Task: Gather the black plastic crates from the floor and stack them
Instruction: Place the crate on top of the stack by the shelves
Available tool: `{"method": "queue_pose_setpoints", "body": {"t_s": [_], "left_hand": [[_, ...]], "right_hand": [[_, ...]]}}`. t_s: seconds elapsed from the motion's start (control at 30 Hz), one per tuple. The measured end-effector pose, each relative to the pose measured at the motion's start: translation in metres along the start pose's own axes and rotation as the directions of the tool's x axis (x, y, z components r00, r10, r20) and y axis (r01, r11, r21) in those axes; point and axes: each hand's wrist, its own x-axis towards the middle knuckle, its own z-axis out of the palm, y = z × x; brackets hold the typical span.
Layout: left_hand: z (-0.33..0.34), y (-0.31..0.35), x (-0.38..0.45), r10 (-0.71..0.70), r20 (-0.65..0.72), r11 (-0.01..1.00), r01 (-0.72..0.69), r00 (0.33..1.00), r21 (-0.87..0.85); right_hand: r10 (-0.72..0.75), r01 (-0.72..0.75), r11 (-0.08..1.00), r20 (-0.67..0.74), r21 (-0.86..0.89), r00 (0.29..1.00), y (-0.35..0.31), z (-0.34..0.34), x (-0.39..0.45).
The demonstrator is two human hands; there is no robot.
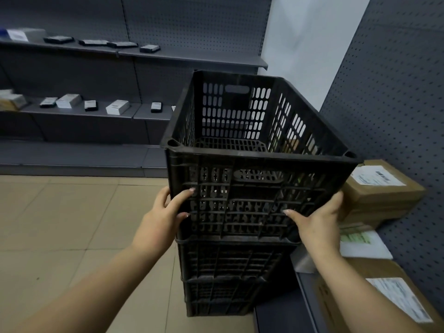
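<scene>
A black slotted plastic crate (254,164) sits on top of a stack of two more black crates (228,280) that stands on the tiled floor. The top crate is empty and upright. My left hand (165,217) grips its lower left corner, thumb on the near wall. At the lower right corner my right hand (317,219) holds the same crate, fingers wrapped round the side. Both forearms reach in from the bottom of the view.
Grey pegboard shelving (134,56) with small boxes runs along the back wall. On the right, a low shelf holds cardboard boxes (382,191) with labels, close beside the stack. Beige floor tiles (60,224) spread out to the left.
</scene>
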Motion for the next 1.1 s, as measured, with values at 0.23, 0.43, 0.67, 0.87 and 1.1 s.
{"method": "queue_pose_setpoints", "body": {"t_s": [0.23,0.43,0.67,0.87,1.1], "left_hand": [[0.02,0.006,0.024,-0.059,0.009,0.998,0.059,0.998,-0.015],[0.022,-0.001,0.031,-0.05,0.043,0.999,0.05,0.998,-0.009],[0.001,-0.032,0.028,0.122,0.201,0.992,-0.123,0.972,-0.004],[-0.066,-0.068,0.077,0.377,0.192,0.92,-0.391,0.906,0.035],[-0.135,-0.114,0.151,0.454,0.229,0.878,-0.476,0.861,0.051]], "right_hand": [[0.0,0.0,0.999,0.012,0.038,1.0,-0.009,0.005,0.029],[0.022,-0.023,0.997,0.018,0.071,1.0,-0.011,0.012,0.033],[0.085,-0.018,0.966,-0.252,0.258,0.964,-0.052,0.026,-0.006],[-0.187,0.409,0.89,-0.657,0.202,0.73,-0.168,0.029,-0.034],[-0.414,0.395,0.91,-0.336,-0.127,0.846,-0.307,0.063,-0.084]]}}
